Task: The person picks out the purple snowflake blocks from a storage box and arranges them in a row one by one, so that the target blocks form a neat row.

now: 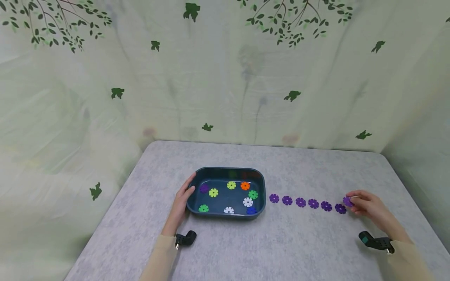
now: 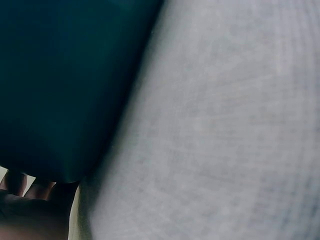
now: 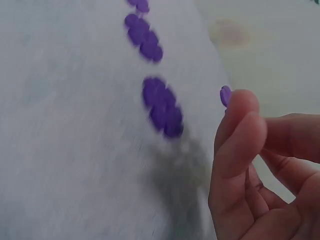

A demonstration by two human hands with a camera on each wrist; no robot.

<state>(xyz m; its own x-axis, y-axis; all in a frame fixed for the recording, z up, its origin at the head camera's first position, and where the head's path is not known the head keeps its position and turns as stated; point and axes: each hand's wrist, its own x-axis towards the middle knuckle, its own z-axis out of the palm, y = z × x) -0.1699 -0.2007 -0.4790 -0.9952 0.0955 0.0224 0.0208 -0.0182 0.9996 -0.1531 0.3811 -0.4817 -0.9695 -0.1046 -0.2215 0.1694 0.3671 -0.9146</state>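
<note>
A dark blue-green rectangular basin (image 1: 226, 215) stands on the table with several flower-shaped discs in it, in purple, yellow, orange, green, white and blue. My left hand (image 1: 181, 200) grips its left side, the thumb at the rim; in the left wrist view its fingers (image 2: 37, 189) lie against the basin wall (image 2: 75, 80). To the right of the basin, several purple flower discs (image 1: 300, 202) form a row. Just past the row's right end, my right hand (image 1: 369, 207) pinches another purple flower disc (image 1: 347, 201) between thumb and fingertips. Those fingertips mostly hide it in the right wrist view.
The grey mottled table (image 1: 281, 249) ends at a back edge in front of a pale curtain (image 1: 225, 78) with leaf patterns. A black wrist camera (image 1: 186, 238) sits on the left wrist, and another camera (image 1: 376, 241) on the right.
</note>
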